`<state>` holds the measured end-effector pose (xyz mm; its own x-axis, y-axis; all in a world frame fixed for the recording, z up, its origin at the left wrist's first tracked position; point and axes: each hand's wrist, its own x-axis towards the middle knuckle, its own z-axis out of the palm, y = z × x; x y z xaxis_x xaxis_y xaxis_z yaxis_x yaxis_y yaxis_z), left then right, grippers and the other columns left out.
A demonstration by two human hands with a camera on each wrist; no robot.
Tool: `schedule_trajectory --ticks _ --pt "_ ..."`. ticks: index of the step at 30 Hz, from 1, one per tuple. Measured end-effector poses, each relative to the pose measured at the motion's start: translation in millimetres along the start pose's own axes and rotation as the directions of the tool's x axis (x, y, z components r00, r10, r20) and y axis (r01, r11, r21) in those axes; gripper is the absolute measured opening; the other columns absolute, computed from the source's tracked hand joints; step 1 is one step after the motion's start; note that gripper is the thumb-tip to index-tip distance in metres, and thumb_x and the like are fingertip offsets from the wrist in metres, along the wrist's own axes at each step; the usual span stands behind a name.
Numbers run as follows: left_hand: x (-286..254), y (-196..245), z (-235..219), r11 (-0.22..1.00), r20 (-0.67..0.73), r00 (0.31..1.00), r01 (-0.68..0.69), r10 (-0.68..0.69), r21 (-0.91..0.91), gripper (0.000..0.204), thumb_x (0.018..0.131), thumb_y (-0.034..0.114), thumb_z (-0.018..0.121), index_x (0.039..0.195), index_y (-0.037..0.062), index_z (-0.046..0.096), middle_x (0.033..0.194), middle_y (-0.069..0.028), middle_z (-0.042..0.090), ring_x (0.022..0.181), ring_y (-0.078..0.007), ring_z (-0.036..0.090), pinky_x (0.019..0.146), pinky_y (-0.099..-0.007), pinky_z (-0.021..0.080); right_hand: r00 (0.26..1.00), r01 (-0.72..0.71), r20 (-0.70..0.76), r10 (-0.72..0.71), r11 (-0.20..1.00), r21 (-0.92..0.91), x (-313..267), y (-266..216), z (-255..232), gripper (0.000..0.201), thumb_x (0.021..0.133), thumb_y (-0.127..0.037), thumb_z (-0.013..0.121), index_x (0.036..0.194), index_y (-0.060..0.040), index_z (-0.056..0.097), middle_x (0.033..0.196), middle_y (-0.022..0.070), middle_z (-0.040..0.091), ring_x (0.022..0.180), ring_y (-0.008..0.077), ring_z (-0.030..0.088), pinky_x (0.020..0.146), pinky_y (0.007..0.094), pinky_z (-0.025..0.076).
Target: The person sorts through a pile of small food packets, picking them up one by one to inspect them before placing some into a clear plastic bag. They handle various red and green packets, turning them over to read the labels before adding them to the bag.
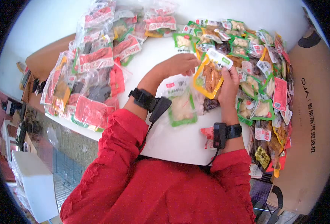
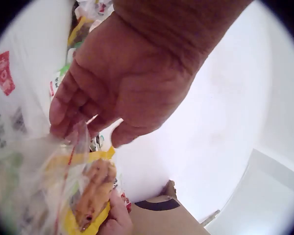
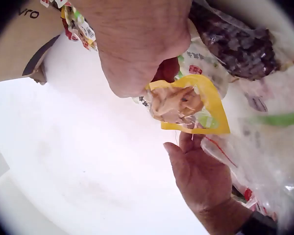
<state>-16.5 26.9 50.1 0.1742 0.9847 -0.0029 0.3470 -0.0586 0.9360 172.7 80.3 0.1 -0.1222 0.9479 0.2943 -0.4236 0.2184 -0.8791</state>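
Note:
My right hand (image 1: 228, 84) pinches a yellow-edged packet (image 1: 208, 77) of brown food by its side, thumb on the front. Just left of it, my left hand (image 1: 180, 65) has its fingers curled at the mouth of a clear plastic bag (image 2: 36, 147), the thumb standing apart. Inside that bag lies a green-edged packet (image 1: 182, 108) with pale contents. The yellow-edged packet (image 3: 186, 105) is at the bag's mouth, close to the left fingertips (image 3: 188, 139); how far it is inside cannot be told.
Filled clear bags with red labels (image 1: 94, 110) cover the left of the white table (image 1: 161, 143). A heap of loose packets (image 1: 262, 108) lies along the right, beside a cardboard box (image 1: 310, 112). A small red packet (image 1: 208, 133) lies near the right wrist.

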Motion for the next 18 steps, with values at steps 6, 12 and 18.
schedule_trajectory --ticks 6,12,18 --pt "8.1 -11.3 26.8 0.955 0.012 1.000 -0.010 0.014 -0.296 0.039 0.080 0.041 0.054 0.095 0.0049 0.059 0.081 0.0000 0.056 0.076 -0.0097 0.051 0.067 -0.0230 0.042 0.990 -0.132 0.078 0.118 0.969 0.211 -2.5 -4.0 1.1 0.017 0.084 -0.006 0.049 0.099 -0.0002 0.053 0.093 0.0047 0.058 0.082 0.0106 0.055 0.073 0.0247 0.046" --pt "6.3 -16.3 34.8 0.844 0.211 0.977 0.127 -0.016 -0.521 0.031 0.082 0.026 0.057 0.102 0.0021 0.058 0.097 -0.0030 0.060 0.088 -0.0084 0.054 0.080 -0.0230 0.042 0.998 -0.057 0.020 0.054 0.978 0.200 -1.8 -0.4 0.1 0.016 0.084 -0.007 0.049 0.099 0.0001 0.053 0.092 0.0047 0.058 0.081 0.0099 0.055 0.073 0.0236 0.046" --pt "5.6 -21.3 40.4 0.856 0.263 0.964 0.174 -0.046 -0.486 0.028 0.084 0.018 0.054 0.105 0.0003 0.055 0.101 -0.0053 0.059 0.091 -0.0109 0.056 0.083 -0.0256 0.042 0.998 0.006 -0.069 0.006 0.985 0.173 -2.4 -4.0 1.4 0.017 0.084 -0.007 0.049 0.099 0.0001 0.053 0.093 0.0043 0.058 0.083 0.0090 0.054 0.074 0.0228 0.045"
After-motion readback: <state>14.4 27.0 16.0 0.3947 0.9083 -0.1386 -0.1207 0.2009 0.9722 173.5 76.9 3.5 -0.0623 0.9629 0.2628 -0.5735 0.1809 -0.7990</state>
